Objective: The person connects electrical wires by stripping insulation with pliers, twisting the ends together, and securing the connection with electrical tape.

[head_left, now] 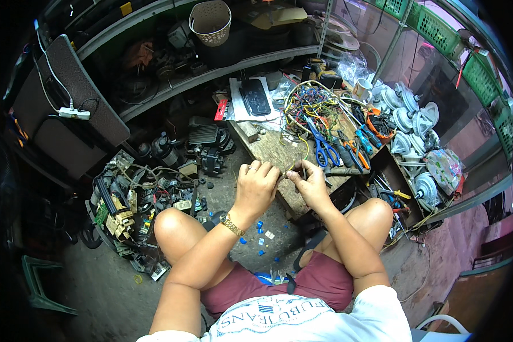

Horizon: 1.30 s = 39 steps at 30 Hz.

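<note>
While the left hand [257, 183] and right hand [310, 183] both pinch what looks like a thin wire [289, 169] over the edge of the bench [272, 146], close fingertips and small, soft tugs should help stop it slipping or snapping.

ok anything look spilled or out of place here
Yes: small blue pieces lie scattered on the floor between the legs, perhaps dropped scraps. On the wooden bench, the coloured wires sit in a loose tangle rather than sorted. I can't make out any damage.
</note>
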Each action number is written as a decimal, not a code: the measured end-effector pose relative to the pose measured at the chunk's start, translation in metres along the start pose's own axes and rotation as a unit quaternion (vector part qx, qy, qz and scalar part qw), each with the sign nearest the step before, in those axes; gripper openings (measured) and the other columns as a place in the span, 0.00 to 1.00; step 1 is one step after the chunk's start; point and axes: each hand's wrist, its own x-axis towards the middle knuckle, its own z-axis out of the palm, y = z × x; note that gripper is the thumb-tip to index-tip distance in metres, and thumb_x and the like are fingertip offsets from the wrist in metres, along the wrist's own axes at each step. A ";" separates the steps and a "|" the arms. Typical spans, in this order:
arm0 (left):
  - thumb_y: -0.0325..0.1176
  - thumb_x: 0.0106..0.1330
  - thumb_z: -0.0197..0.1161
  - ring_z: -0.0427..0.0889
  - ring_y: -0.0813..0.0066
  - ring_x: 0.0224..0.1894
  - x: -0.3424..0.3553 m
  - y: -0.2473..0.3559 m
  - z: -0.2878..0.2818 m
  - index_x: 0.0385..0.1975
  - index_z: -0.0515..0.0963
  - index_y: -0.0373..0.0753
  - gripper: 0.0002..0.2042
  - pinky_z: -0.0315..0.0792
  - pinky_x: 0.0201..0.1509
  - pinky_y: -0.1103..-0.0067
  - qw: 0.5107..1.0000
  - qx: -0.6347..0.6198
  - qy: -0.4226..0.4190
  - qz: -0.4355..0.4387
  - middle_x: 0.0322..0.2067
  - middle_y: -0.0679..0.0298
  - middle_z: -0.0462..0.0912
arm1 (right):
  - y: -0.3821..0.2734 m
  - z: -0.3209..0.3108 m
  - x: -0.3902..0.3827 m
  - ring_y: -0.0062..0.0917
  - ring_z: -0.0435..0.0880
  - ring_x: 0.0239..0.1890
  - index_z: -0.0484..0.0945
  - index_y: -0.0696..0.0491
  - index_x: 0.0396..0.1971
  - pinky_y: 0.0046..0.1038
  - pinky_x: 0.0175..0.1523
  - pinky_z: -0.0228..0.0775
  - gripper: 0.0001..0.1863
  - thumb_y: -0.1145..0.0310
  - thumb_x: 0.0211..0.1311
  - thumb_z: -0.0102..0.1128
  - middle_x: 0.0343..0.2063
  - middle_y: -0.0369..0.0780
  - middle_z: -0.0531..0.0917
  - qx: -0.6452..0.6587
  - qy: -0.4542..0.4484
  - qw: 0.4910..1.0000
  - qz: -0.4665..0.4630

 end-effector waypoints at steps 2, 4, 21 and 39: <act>0.32 0.54 0.62 0.72 0.65 0.35 0.002 0.001 0.001 0.26 0.73 0.40 0.05 0.62 0.37 0.73 1.000 0.003 -0.008 0.005 0.31 0.63 0.75 | -0.004 0.003 -0.002 0.14 0.65 0.23 0.74 0.61 0.28 0.22 0.28 0.60 0.11 0.69 0.55 0.63 0.19 0.33 0.73 0.012 0.008 1.000 -0.002; 0.31 0.55 0.60 0.73 0.62 0.33 0.005 0.006 0.002 0.24 0.72 0.39 0.05 0.64 0.34 0.71 0.999 -0.035 -0.008 -0.010 0.28 0.61 0.76 | 0.002 0.006 0.000 0.15 0.64 0.24 0.71 0.61 0.28 0.23 0.29 0.60 0.11 0.69 0.57 0.60 0.19 0.34 0.71 -0.034 0.006 0.999 -0.031; 0.31 0.54 0.56 0.74 0.52 0.19 -0.006 0.011 0.034 0.17 0.70 0.35 0.08 0.64 0.23 0.66 0.961 -0.261 -0.043 -0.076 0.15 0.50 0.71 | 0.040 0.030 0.026 0.22 0.71 0.22 0.73 0.60 0.29 0.29 0.29 0.63 0.06 0.72 0.57 0.55 0.18 0.41 0.75 0.002 0.121 0.991 0.047; 0.29 0.52 0.56 0.70 0.54 0.16 -0.032 0.030 0.007 0.15 0.66 0.35 0.09 0.62 0.20 0.68 0.929 -0.365 -0.052 -0.027 0.12 0.53 0.66 | 0.029 0.005 0.069 0.49 0.77 0.30 0.70 0.58 0.31 0.44 0.36 0.65 0.08 0.74 0.49 0.54 0.23 0.52 0.78 -0.237 0.242 0.937 -0.079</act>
